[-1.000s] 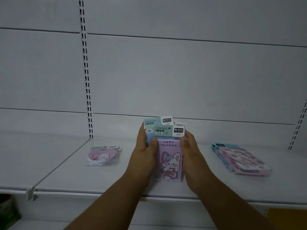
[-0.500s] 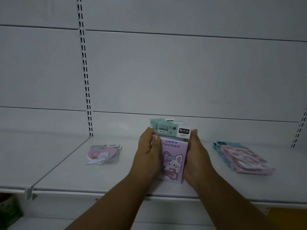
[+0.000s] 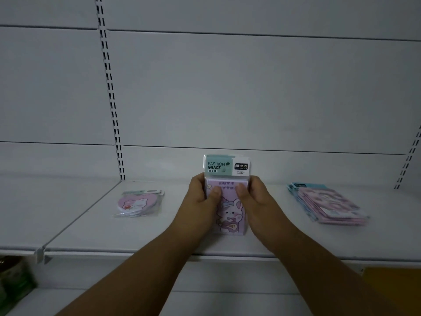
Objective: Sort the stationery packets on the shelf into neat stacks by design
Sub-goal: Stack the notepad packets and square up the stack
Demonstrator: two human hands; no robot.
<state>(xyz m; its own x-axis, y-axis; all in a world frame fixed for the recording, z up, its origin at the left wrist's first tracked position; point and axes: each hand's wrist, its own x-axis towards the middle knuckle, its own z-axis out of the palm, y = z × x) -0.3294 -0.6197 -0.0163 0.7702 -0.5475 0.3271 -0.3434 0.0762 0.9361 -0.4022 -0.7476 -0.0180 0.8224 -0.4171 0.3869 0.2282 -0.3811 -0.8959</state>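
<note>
A stack of purple rabbit-design packets (image 3: 229, 215) with teal header cards stands tilted at the middle of the white shelf (image 3: 91, 229). My left hand (image 3: 201, 201) grips its left side and my right hand (image 3: 257, 201) grips its right side, both thumbs pressed on the front packet. The headers now line up as one. To the left lies a pile of round pink packets (image 3: 139, 204) in clear wrap. At the right lies a fanned pile of pink and blue packets (image 3: 328, 205).
The shelf's back panel rises right behind the stack. A slotted upright (image 3: 111, 99) runs down the wall at left, another at far right. A lower shelf holds a dark green item (image 3: 13, 279) at bottom left and something yellow (image 3: 387, 283) at bottom right.
The staggered header cards have been squared into one aligned stack between my hands. My thumbs moved onto the front packet, and the stack sits a little more upright.
</note>
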